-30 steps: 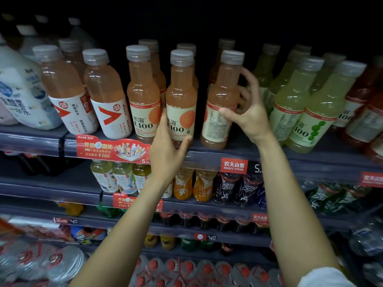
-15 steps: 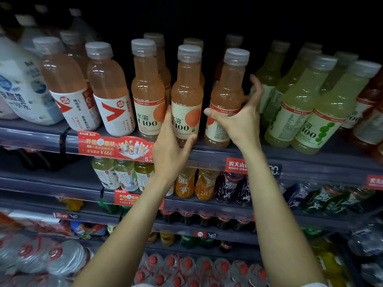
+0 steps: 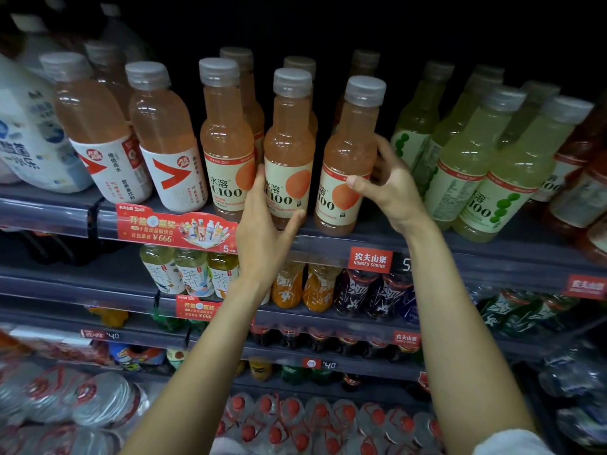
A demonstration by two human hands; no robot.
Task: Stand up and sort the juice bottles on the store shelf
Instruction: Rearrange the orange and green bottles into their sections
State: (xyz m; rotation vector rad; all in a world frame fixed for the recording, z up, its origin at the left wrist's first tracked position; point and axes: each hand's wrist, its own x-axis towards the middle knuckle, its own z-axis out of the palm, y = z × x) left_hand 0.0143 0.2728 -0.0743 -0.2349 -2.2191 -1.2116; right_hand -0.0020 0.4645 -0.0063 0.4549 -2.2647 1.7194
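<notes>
Since the earlier frame the right-hand orange bottle (image 3: 349,159) has turned about its axis, so part of its orange-disc label now faces outward, and the right hand (image 3: 391,185) has slid lower round its shoulder. All three front-row orange bottles stand on the upper shelf (image 3: 328,239), near its front edge; this one leans slightly left. Right hand: curled round the bottle's right side, thumb across the label — a loose turning grasp. Left hand (image 3: 262,231): cupped about the base of the middle orange bottle (image 3: 289,152), thumb under its right lower edge, fingers hidden behind it.

Handling, as judged: full bottles, moderately heavy, bottom-weighted; thin clear plastic walls that would give a little under pressure. The paper-like label band offers better friction than the smooth, glossy shoulder above, so the waist at the label is the place to grip. Ribbed grey caps suit fingertip steadying only.

Form: tapered neck, rounded shoulder, cylindrical lower body. Neighbours — green bottles (image 3: 466,165) to the right, wider orange bottles with red arrow labels (image 3: 164,139) to the left.
</notes>
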